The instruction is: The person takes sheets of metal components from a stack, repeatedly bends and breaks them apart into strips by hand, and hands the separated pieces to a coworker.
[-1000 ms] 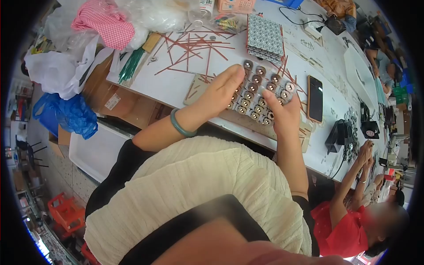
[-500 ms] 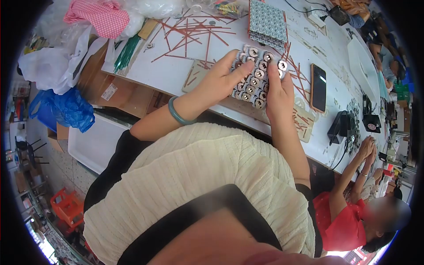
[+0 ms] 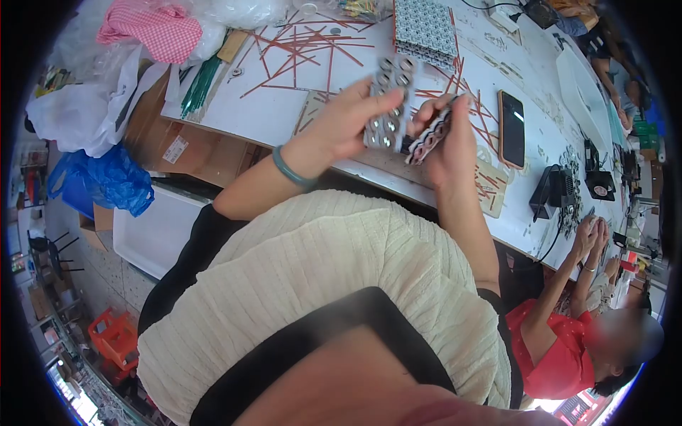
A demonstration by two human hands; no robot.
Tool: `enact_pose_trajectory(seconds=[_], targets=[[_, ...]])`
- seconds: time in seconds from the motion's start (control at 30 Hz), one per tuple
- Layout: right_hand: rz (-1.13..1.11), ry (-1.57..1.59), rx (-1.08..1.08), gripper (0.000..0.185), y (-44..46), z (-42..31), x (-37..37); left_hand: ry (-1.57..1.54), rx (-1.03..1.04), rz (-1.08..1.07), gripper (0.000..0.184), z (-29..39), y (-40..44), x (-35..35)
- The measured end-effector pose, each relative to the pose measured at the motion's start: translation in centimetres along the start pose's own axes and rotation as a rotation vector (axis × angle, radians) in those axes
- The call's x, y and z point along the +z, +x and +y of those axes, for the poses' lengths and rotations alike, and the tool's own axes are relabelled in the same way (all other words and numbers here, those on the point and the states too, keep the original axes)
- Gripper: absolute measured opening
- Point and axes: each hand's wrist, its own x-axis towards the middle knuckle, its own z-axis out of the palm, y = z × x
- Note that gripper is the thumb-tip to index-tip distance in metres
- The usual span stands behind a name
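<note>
Our left hand (image 3: 342, 122) grips a flat panel set with rows of round silver metal pieces (image 3: 386, 126), right of upper centre, its thumb laid across the face. Our right hand (image 3: 455, 150) is closed around a second, narrow-looking panel with dark and pale edges (image 3: 428, 136), just to the right, tilted nearly edge-on. We judge that one panel per hand keeps them apart, and that side grips leave most of the left one's rows uncovered; the right hand's fingers hide part of the other.

Thin reddish-brown strips (image 3: 295, 67) lie crisscrossed on the white surface (image 3: 273, 113) beyond, and could snag anything set down there. A stack of grey-white patterned panels (image 3: 425, 34) stands at the top, near the hands. A black phone in an orange-brown case (image 3: 511, 129) limits space towards the right.
</note>
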Motion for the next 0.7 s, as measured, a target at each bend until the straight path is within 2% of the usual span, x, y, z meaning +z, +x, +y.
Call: enact_pose_trajectory(seconds=[0.03, 0.13, 0.17, 0.27, 0.3, 0.4, 0.43, 0.53, 0.57, 0.67, 0.7], targets=[[0.051, -0.045, -0.055, 0.04, 0.3, -0.6, 0.2, 0.188, 0.06, 0.121, 0.031, 0.5, 0.5, -0.6], [0.069, -0.349, -0.175, 0.039, 1.1, -1.5, 0.3, 0.427, 0.106, 0.13, 0.032, 0.8, 1.5, -1.5], [0.148, -0.515, -0.095, 0.037, 0.8, -1.9, 0.8, 0.46, 0.074, 0.066, 0.035, 0.6, 1.6, -1.2], [0.102, -0.56, -0.434, 0.033, 2.9, -0.1, 1.6, 0.398, 0.089, 0.065, 0.04, -0.4, 2.5, -0.2], [0.148, -0.497, -0.392, 0.027, 3.5, 0.1, 1.6, 0.317, 0.049, 0.047, 0.049, 0.0, 2.3, 0.8], [0.122, -0.494, -0.47, 0.03, 4.3, 0.6, 1.5, 0.627, 0.16, -0.084, 0.055, -0.5, 3.2, 0.1], [0.116, -0.558, -0.481, 0.037, 4.7, 0.7, 0.8, 0.616, 0.089, -0.097, 0.057, -0.2, 3.5, -0.1], [-0.02, -0.695, -0.211, 0.041, 3.5, -2.6, 0.1, 0.972, 0.102, -0.199, 0.059, 1.5, 4.9, -1.8], [-0.087, -0.728, -0.136, 0.037, 3.4, -3.8, -0.3, 1.144, 0.239, -0.216, 0.06, 2.3, 5.1, -1.9], [-0.273, -0.771, -0.146, 0.031, 5.5, -4.0, -3.9, 1.463, 0.194, -0.36, 0.061, 3.8, 7.0, -2.3], [-0.332, -0.719, -0.174, 0.027, 6.2, -4.1, -4.6, 1.45, 0.072, -0.368, 0.065, 4.2, 7.4, -1.8]])
